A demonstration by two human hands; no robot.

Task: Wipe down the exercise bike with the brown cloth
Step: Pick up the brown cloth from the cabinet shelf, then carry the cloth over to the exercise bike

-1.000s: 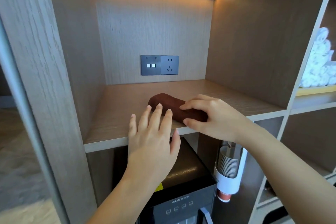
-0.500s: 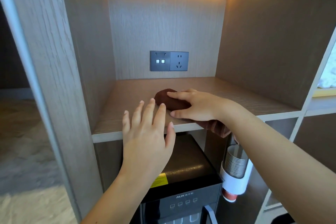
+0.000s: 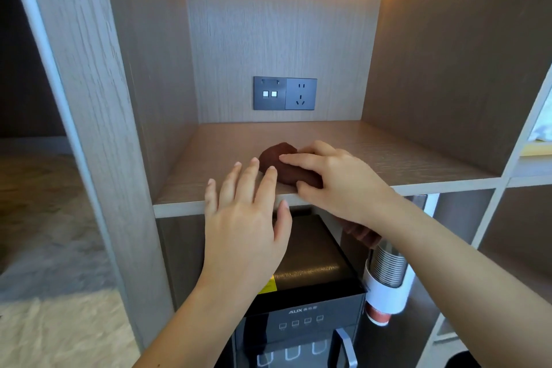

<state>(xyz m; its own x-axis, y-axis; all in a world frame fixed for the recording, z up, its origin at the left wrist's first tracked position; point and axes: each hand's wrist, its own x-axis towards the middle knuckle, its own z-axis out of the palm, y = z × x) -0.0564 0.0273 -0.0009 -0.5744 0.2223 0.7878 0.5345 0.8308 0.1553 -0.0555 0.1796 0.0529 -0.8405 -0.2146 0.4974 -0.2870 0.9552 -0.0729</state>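
A rolled brown cloth (image 3: 276, 158) lies near the front edge of a wooden shelf (image 3: 403, 155). My right hand (image 3: 337, 182) is closed around the cloth's right part, and a loose end of the cloth (image 3: 363, 233) hangs below the shelf edge under my wrist. My left hand (image 3: 248, 218) hovers flat with spread fingers in front of the shelf edge, just left of the cloth, holding nothing. No exercise bike is in view.
A grey switch and socket plate (image 3: 285, 93) sits on the back wall of the shelf bay. Below the shelf stands a black water dispenser (image 3: 304, 305) with a white cup holder (image 3: 386, 284) at its right. White towels (image 3: 542, 128) show at the far right.
My right hand has drawn the cloth toward the shelf's front edge, and one end now hangs over it. The left hand has stayed nearly in place.
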